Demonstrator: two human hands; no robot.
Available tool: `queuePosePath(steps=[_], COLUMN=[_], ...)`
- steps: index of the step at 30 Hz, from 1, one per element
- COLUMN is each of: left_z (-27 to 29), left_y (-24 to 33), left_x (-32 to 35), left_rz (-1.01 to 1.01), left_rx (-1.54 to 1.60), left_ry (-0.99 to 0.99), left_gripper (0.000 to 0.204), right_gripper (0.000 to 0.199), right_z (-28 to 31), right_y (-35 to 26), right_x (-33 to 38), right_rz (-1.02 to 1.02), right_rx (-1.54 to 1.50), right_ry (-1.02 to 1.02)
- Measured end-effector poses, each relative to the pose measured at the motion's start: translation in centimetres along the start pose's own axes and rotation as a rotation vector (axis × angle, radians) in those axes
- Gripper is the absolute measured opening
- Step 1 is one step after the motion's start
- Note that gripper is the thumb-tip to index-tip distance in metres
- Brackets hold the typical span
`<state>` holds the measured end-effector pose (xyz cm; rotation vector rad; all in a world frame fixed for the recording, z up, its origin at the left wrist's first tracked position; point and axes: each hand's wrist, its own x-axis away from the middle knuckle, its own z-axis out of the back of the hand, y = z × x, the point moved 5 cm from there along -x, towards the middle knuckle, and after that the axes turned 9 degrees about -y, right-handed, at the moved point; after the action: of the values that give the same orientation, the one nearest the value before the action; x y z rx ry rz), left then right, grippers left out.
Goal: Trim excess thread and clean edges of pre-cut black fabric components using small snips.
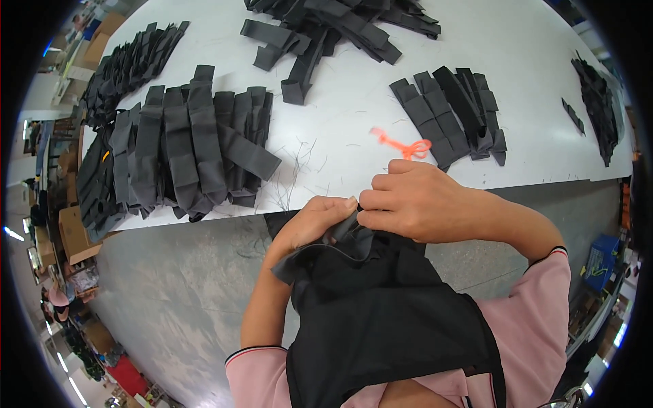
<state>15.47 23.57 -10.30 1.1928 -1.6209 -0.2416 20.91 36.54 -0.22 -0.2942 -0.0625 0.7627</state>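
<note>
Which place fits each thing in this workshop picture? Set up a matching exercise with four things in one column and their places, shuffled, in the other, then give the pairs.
Things:
1. orange scissors
2. black fabric piece
3. big stack of folded grey strips
4. loose pile of black strips

Places:
A. pinched between the left hand and right hand
B. far end of the white table, top centre
C. on the table just beyond the right hand
D. on the table, left of the hands

Pairs: 1-C, 2-A, 3-D, 4-B
</note>
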Motion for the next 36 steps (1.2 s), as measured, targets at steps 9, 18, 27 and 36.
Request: queuePosePath(steps=[9,18,27,36], left_z=[0.2,-0.2,-0.7,-0.5], left_y=[-1.0,-0.7,-0.6,-0.8], left_x=[-0.6,-0.4,-0.3,-0.5], left_rz=[-0.021,0.007,0.01,0.012], left_rx=[-0.029,-0.018,0.038,0.029], left_ry=[-0.075,-0.11,-0.111,-0.139], left_gripper=[0.03,0.032,0.035,0.034], right_gripper=[0.012,0.016,0.022,0.021], right_z=[-0.5,-0.8,-1.7,-0.9], right_y=[0.1,-0.3,0.3,-1.1], right_x=[-0.6,-0.5,0.1,0.0], right_rz=[0.1,0.083,0.021,0.045], right_rx=[-0.072,-0.107,-0.25,-0.052], right_ry=[0.078,0.07,0.063,0.055])
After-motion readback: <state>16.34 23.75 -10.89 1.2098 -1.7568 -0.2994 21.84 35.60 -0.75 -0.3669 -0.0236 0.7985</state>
